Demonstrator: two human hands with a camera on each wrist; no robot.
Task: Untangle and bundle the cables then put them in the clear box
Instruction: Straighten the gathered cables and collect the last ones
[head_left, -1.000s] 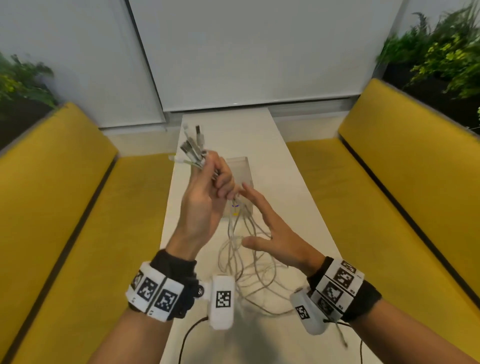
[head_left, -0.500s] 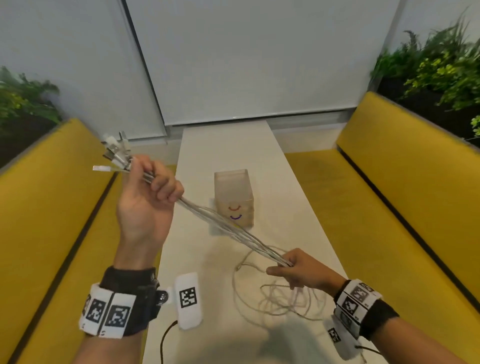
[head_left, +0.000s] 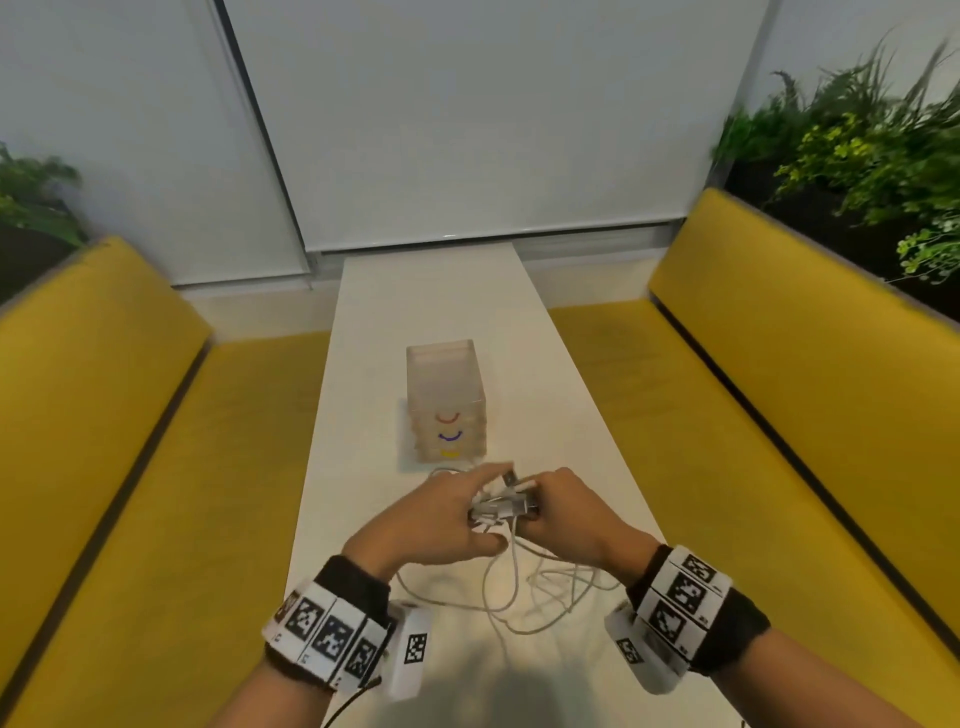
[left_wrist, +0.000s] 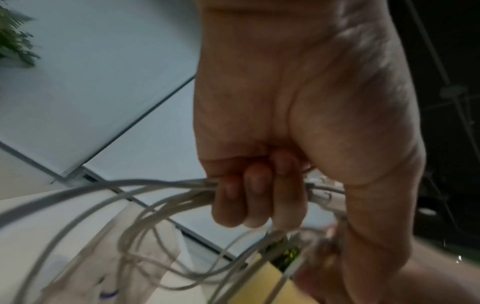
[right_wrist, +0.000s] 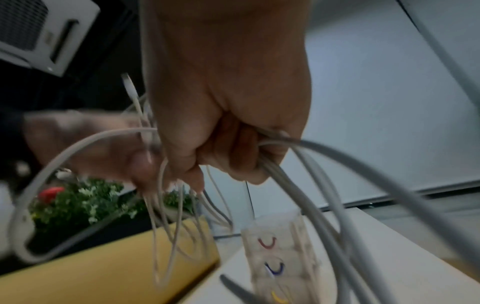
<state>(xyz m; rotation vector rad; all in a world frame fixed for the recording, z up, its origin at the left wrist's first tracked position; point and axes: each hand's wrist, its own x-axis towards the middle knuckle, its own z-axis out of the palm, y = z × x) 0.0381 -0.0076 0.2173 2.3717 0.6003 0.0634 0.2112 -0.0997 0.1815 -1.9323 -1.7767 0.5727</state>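
Note:
Several white cables (head_left: 506, 508) are gathered between both hands just above the white table (head_left: 431, 312), their plug ends sticking out toward the right. My left hand (head_left: 441, 512) grips the strands in a fist; its wrist view shows the fingers (left_wrist: 255, 195) curled round the cables (left_wrist: 161, 197). My right hand (head_left: 558, 506) holds the same bundle, fingers wrapped round the cables (right_wrist: 298, 164). Loose loops (head_left: 519, 587) trail onto the table under my wrists. The clear box (head_left: 447, 400), a stack with red, blue and yellow curved marks, stands just beyond my hands and also shows in the right wrist view (right_wrist: 275, 253).
Yellow benches flank the narrow table, one on the left (head_left: 130, 415) and one on the right (head_left: 779, 389). Planters with green plants (head_left: 857, 130) sit behind them. White blinds (head_left: 467, 114) close off the far end.
My hands were spread apart with the cables stretched between them; they have come together near the table in front of the box, folding the strands into a short bundle.

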